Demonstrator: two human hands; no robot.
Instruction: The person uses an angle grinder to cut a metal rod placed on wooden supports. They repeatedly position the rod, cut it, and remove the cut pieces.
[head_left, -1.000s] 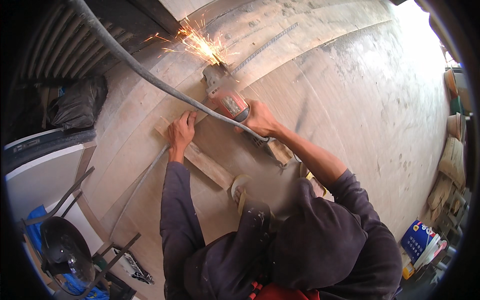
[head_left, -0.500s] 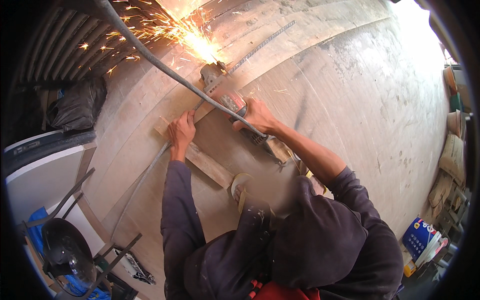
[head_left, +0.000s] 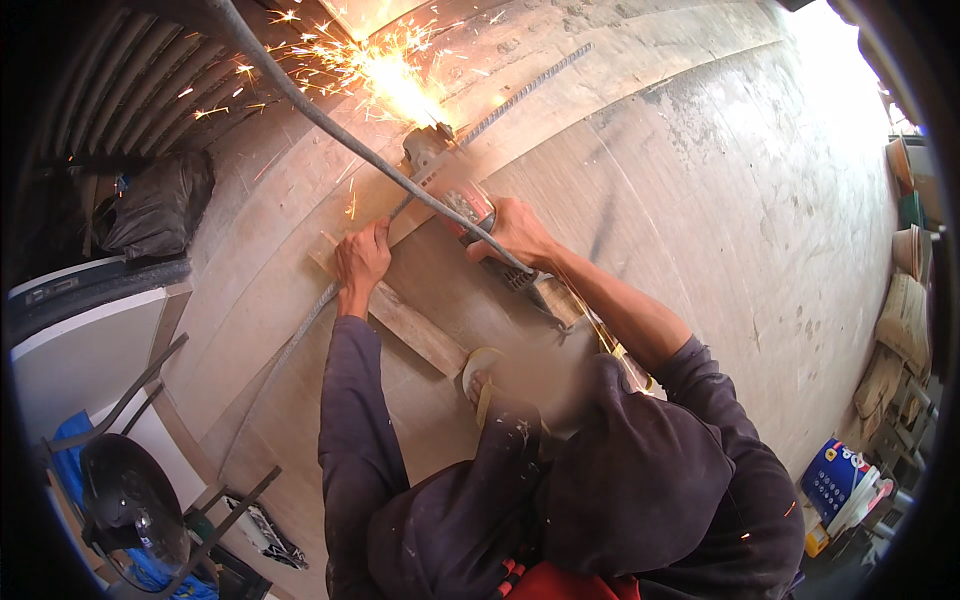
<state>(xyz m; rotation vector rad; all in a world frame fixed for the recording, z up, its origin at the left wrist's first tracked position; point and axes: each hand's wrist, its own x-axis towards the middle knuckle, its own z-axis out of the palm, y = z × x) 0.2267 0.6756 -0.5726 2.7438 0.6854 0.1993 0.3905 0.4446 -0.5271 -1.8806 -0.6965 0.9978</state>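
My right hand [head_left: 517, 236] is wrapped round the body of a red and grey angle grinder [head_left: 462, 198]. The grinder's head meets a long ribbed steel rebar [head_left: 530, 90], and bright sparks [head_left: 400, 85] spray from there toward the far left. My left hand [head_left: 363, 262] grips the same rebar nearer to me, over the end of a wooden board [head_left: 422, 330]. A thick grey cable [head_left: 340, 130] passes in front of the grinder and hides part of it. Glare covers the cutting disc.
A black bag [head_left: 160, 210] lies at the left, below a ribbed dark panel [head_left: 125, 90]. Nearer on the left is a black chair [head_left: 130, 490] with metal legs. A blue and white bucket [head_left: 838, 478] stands at the right, below several items along the wall. My sandalled foot [head_left: 480, 380] is beside the board.
The spray of sparks has changed shape, and a few now show by my right forearm and sleeve. Both hands, the grinder and the rebar stay nearly in place.
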